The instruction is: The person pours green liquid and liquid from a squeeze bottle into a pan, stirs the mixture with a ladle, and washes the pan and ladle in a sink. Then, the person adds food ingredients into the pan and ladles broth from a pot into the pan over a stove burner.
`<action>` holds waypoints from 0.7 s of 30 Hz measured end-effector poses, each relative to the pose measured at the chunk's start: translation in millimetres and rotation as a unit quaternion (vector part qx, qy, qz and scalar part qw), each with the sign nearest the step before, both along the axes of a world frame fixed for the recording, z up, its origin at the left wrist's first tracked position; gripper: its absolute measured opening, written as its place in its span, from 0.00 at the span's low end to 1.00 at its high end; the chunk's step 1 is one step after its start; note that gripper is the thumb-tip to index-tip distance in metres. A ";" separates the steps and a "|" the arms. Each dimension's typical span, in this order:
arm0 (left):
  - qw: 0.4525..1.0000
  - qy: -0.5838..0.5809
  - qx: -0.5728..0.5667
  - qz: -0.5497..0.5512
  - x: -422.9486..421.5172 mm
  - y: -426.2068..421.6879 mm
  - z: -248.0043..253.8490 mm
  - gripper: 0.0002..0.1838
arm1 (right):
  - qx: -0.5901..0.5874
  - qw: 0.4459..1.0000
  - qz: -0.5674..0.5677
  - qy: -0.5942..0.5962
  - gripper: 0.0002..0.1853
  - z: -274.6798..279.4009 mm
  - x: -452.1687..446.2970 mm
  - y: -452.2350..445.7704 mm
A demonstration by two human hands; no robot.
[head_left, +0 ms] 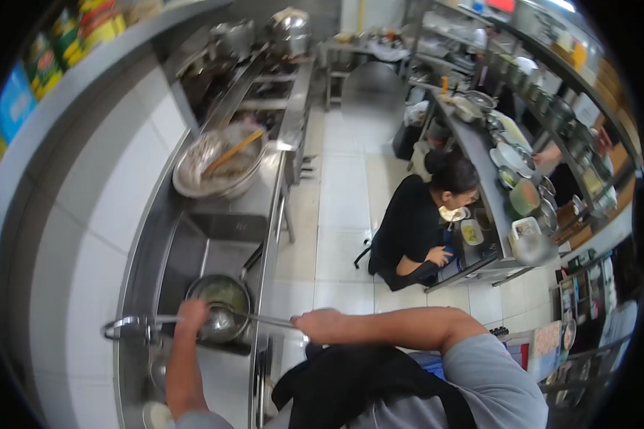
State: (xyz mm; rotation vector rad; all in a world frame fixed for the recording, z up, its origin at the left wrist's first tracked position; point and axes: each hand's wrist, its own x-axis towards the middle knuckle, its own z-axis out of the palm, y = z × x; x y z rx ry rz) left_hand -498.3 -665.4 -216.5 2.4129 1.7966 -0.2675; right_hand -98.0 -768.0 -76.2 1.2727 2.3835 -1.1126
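Observation:
My right hand (318,326) is closed around the long metal handle of a ladle (222,323). Its round bowl sits low over a wok (230,292) in the sink, where some greenish liquid shows. At the wok's left edge, my left hand (192,314) is closed over the end of the faucet spout (166,319); its fingers are blurred and partly hidden. The wok's handle points up and to the right, toward the sink's edge. The steel sink (168,268) surrounds the wok.
Beyond the sink stands a large metal bowl (193,164) with a wooden-handled tool (232,152) in it. Stoves continue farther along that counter. A crouching co-worker (408,222) is beside the right-hand prep counter (479,171), which holds bowls and containers. A tiled aisle (343,207) runs between the counters.

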 end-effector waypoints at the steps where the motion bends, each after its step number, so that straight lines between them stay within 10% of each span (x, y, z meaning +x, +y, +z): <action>1: 0.997 0.065 -0.021 -0.029 26.6 1.8 23.6 0.15 | -0.002 1.000 0.012 -0.012 0.14 -1.9 -5.3 -2.9; 5: 0.990 -0.044 -0.065 0.114 -17.3 1.8 3.5 0.25 | 0.061 0.994 0.018 0.087 0.21 -53.8 1.9 7.5; 7: 0.908 -0.267 -0.085 0.313 -28.7 -20.3 -8.3 0.31 | -0.170 0.983 -0.065 0.034 0.25 -18.4 -11.4 17.4; 10: 0.829 -0.314 0.182 0.425 -9.4 -36.6 -82.9 0.25 | -0.282 0.948 -0.136 0.057 0.22 -27.1 -26.4 14.0; 12: 0.571 -0.553 0.111 0.597 25.5 -38.9 -42.3 0.21 | -0.338 0.922 -0.167 0.090 0.21 -36.3 -21.1 21.7; 13: 0.572 -0.552 0.107 0.598 27.4 -36.4 -62.3 0.21 | -0.388 0.891 -0.201 0.122 0.21 -39.7 -18.6 24.5; 17: 0.188 -0.723 0.099 0.658 67.8 -14.5 -116.2 0.21 | -0.460 0.824 -0.276 0.183 0.19 -56.4 -31.2 24.6; 20: 0.091 -0.832 -0.152 0.525 97.8 -14.5 -115.0 0.23 | -0.461 0.809 -0.304 0.200 0.23 -58.0 -37.4 24.1; 21: 0.160 -0.816 -0.162 0.530 92.4 -13.4 -114.7 0.28 | -0.455 0.818 -0.298 0.188 0.23 -57.7 -32.9 23.8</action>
